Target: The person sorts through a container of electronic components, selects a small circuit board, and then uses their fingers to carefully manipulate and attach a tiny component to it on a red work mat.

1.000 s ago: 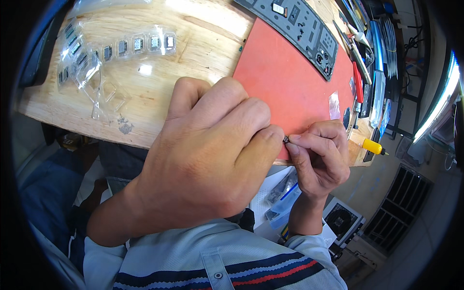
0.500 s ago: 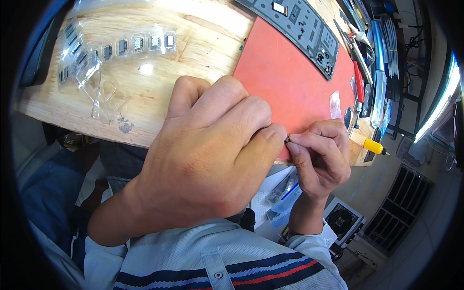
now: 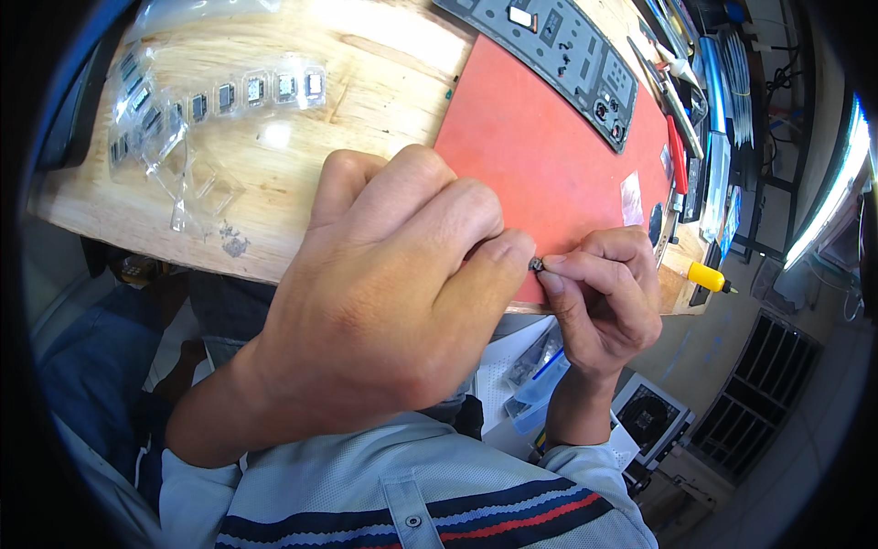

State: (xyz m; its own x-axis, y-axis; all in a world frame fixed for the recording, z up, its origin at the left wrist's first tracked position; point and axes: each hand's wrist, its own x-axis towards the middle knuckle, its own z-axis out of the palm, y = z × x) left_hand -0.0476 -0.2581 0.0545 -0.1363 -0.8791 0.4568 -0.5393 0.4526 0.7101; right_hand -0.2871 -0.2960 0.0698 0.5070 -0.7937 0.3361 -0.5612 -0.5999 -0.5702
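A tiny dark, metallic-looking electronic part (image 3: 536, 264) shows between my two hands, above the near edge of a red mat (image 3: 549, 183). My right hand (image 3: 608, 293) pinches it between thumb and index fingertip. My left hand (image 3: 393, 284) is closed, its fingers curled, with thumb and index tips right beside the part. Whatever those left fingertips hold, if anything, is hidden behind the hand. Beyond them, on the mat's far side, lies a dark grey phone-like panel (image 3: 558, 64) with small fittings on it.
Clear plastic strips with small chip-like parts (image 3: 227, 95) lie on the wooden table (image 3: 366, 110) at left. Pliers with red handles (image 3: 678, 156) and other hand tools line the right side. A yellow-handled screwdriver (image 3: 706, 277) juts past the table edge. A clear film scrap (image 3: 631, 199) rests on the mat.
My left hand has shifted slightly left, away from the right fingertips. More of the small part now shows between them. My right hand has barely moved.
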